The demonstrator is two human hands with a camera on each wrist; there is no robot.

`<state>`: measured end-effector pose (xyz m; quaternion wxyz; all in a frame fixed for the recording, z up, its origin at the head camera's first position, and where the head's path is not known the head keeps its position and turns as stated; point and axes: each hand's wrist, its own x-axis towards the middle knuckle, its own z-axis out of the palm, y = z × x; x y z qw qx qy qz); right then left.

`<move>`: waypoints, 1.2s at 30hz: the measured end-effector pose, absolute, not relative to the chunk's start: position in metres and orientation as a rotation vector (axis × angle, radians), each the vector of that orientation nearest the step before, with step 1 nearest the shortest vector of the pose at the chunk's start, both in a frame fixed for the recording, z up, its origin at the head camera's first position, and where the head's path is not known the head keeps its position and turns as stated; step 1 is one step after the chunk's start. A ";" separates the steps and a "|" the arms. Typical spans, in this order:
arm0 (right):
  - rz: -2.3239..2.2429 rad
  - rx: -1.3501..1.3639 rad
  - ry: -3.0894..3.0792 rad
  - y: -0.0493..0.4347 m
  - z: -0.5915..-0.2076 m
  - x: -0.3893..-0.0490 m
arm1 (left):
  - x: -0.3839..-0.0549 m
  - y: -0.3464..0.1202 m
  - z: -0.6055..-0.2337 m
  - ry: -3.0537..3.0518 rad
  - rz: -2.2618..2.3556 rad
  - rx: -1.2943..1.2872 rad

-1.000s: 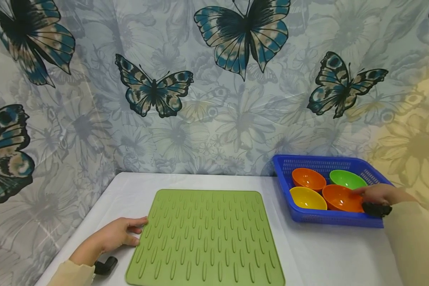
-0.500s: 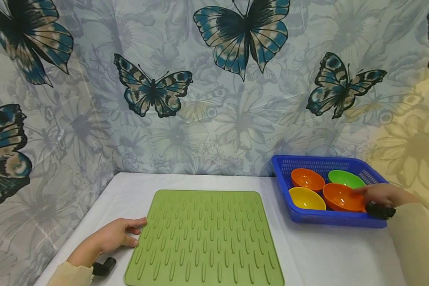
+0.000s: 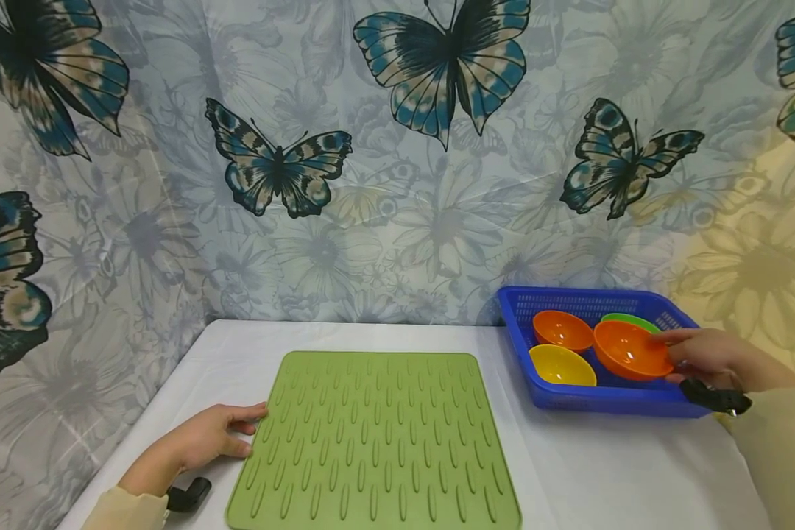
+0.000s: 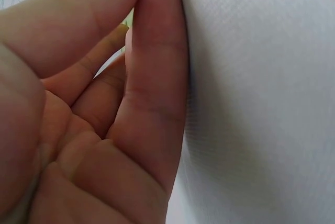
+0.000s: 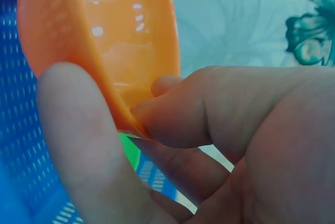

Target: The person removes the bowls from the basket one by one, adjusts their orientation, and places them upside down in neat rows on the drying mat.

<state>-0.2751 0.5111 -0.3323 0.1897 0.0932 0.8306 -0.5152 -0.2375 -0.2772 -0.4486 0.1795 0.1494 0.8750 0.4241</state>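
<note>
An orange bowl is pinched at its right rim by my right hand. It is raised and tilted over the blue basket. In the right wrist view, the thumb and fingers lie on both sides of the rim of the orange bowl. A second orange bowl, a yellow bowl and a partly hidden green bowl sit in the basket. My left hand rests on the table, its fairly straight fingertips at the left edge of a green mat.
The mat lies flat on a white-covered table, with the basket at the back right. Behind the table hangs a butterfly-patterned cloth. Dark wrist mounts show at both wrists.
My right hand has lifted the orange bowl from its place in the basket, and it now covers more of the green bowl. The left hand stays at the mat's edge.
</note>
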 end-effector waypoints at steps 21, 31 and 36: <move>-1.490 0.065 2.449 0.424 -0.311 -0.257 | -0.236 -0.274 -0.445 2.464 1.209 0.367; -1.533 -0.056 2.472 0.357 -0.305 -0.245 | -0.235 -0.275 -0.444 2.465 1.200 0.367; -1.566 -0.075 2.456 0.331 -0.307 -0.241 | -0.234 -0.274 -0.444 2.452 1.211 0.365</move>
